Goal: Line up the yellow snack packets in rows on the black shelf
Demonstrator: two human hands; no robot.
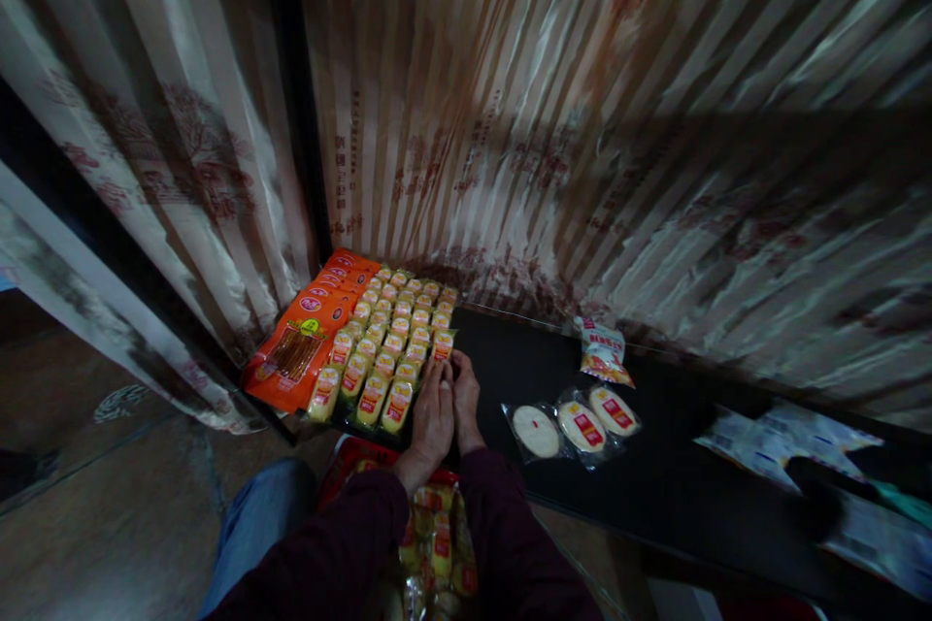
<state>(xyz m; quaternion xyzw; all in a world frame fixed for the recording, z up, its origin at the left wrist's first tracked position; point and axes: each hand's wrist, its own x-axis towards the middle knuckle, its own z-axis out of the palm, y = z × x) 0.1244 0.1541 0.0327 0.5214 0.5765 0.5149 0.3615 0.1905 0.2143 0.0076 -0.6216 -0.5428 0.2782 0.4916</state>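
Rows of small yellow wrapped snack cakes point(372, 398) lie on the black shelf. My left hand point(434, 415) is at the right edge of these rows, its fingers closed at the near end of one wrapped snack cake point(442, 343). Pressed close beside it, my right hand point(466, 396) has curled fingers at the same cake's right side. Both palms face away from view, so the exact grip is partly hidden. Below my forearms stands a red container point(339, 466) with more wrapped cakes point(441, 543) inside.
Orange snack packets point(291, 349) overlap at the shelf's left end. To the right lie three round wrapped pastries point(582, 425), a small chip-like bag point(604, 351) and several silvery packets point(772, 441). A printed plastic curtain point(466, 116) backs the black shelf point(502, 349); a dark post point(297, 87) rises at left.
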